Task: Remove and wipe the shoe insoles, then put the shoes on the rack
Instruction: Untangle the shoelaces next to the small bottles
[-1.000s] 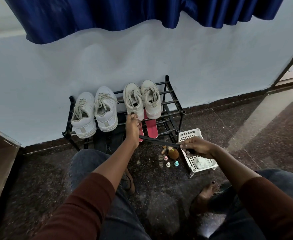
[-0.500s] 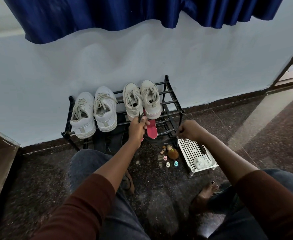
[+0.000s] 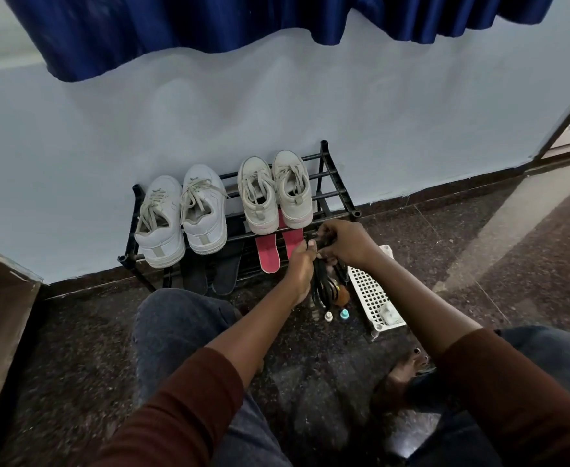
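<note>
Both hands' fingers pinch black laces point(image 3: 320, 284): left hand point(image 3: 302, 261); right hand point(image 3: 342, 242); before rack point(image 3: 339, 197)

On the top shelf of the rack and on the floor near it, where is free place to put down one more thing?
The rack is bare only at its right end, beside the beige pair. The floor is open right of the white basket. It is crowded between basket and left hand, where small bottles stand, and under the shelf, where pink insoles and dark insoles lean.
</note>
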`<move>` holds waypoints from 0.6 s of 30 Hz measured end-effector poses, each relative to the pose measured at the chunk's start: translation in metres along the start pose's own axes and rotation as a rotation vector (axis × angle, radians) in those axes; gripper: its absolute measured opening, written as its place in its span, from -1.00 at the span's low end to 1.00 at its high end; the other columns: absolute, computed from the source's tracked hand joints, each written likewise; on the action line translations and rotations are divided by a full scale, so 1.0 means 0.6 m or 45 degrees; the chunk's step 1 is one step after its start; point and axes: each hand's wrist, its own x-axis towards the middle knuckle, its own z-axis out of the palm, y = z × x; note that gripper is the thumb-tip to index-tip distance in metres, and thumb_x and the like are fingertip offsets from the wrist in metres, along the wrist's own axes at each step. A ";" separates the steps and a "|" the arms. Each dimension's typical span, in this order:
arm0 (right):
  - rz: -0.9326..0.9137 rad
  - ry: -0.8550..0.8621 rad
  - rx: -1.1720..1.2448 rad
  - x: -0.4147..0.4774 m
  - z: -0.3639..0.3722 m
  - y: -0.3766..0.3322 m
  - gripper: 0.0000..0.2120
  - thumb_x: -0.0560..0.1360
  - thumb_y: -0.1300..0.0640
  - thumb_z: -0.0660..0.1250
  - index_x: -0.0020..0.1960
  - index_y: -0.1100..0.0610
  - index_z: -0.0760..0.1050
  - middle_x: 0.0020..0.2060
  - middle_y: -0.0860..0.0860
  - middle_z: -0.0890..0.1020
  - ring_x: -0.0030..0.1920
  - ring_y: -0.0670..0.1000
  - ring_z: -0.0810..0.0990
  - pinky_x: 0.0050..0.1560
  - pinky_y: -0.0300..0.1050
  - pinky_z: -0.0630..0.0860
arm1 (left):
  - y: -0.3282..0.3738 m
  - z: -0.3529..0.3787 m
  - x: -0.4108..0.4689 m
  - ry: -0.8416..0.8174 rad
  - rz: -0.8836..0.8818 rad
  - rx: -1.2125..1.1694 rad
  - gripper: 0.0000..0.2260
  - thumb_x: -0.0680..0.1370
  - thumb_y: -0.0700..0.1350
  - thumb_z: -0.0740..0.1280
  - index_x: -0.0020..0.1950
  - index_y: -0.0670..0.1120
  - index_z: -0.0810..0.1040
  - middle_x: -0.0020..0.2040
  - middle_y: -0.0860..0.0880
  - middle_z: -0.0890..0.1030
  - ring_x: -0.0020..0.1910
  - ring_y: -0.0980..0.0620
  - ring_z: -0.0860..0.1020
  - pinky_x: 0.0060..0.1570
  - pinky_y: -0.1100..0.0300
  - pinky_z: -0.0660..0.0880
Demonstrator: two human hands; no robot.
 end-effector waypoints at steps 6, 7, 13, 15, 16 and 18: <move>0.182 0.326 0.270 -0.016 0.033 0.055 -0.68 0.42 0.21 0.42 0.14 0.12 0.44 -0.09 0.01 0.55 -0.14 -0.04 0.52 -0.20 -0.26 0.41 | -0.032 0.013 0.023 0.057 -0.229 0.008 -0.68 0.67 0.04 0.08 -0.12 -0.13 0.44 -0.48 0.02 0.29 -0.64 0.17 0.20 -0.58 0.30 0.31; 0.229 0.311 0.339 -0.022 0.043 0.068 -0.70 0.44 0.15 0.41 0.13 0.11 0.43 -0.10 -0.02 0.54 -0.14 -0.06 0.52 -0.23 -0.26 0.40 | -0.039 0.017 0.029 0.080 -0.277 -0.043 -0.69 0.66 0.03 0.12 -0.17 -0.11 0.44 -0.51 0.05 0.32 -0.65 0.17 0.22 -0.59 0.32 0.30; 0.403 -0.056 0.792 -0.033 0.119 0.208 -0.65 0.51 0.18 0.33 0.22 0.29 0.34 0.06 0.12 0.55 0.06 -0.01 0.53 0.07 -0.22 0.45 | -0.116 0.071 0.096 0.048 -0.457 -0.095 -0.80 0.59 -0.18 0.27 -0.22 -0.12 0.36 -0.59 0.03 0.44 -0.63 0.14 0.41 -0.52 0.25 0.41; 0.480 -0.039 0.905 -0.031 0.135 0.259 -0.83 0.51 0.30 0.29 0.08 0.24 0.40 -0.01 0.11 0.56 -0.08 -0.14 0.58 0.00 -0.30 0.48 | -0.166 0.090 0.128 0.022 -0.551 -0.065 -0.77 0.63 -0.12 0.20 -0.23 -0.11 0.37 -0.62 0.08 0.30 -0.65 0.18 0.28 -0.53 0.28 0.32; 0.537 -0.008 0.896 -0.025 0.136 0.284 -0.88 0.51 0.35 0.27 -0.01 0.19 0.42 -0.08 0.09 0.56 -0.18 -0.21 0.58 -0.08 -0.35 0.48 | -0.192 0.098 0.148 0.031 -0.590 -0.078 -0.76 0.65 -0.09 0.15 -0.20 -0.11 0.38 -0.62 0.08 0.27 -0.66 0.19 0.25 -0.55 0.31 0.30; 0.679 0.028 0.830 -0.009 0.135 0.328 -0.89 0.51 0.37 0.26 -0.09 0.18 0.41 -0.15 0.08 0.55 -0.24 -0.18 0.55 -0.22 -0.38 0.42 | -0.243 0.113 0.195 0.030 -0.682 -0.094 -0.70 0.67 -0.02 0.07 -0.22 -0.08 0.35 -0.61 0.09 0.27 -0.64 0.18 0.24 -0.56 0.30 0.30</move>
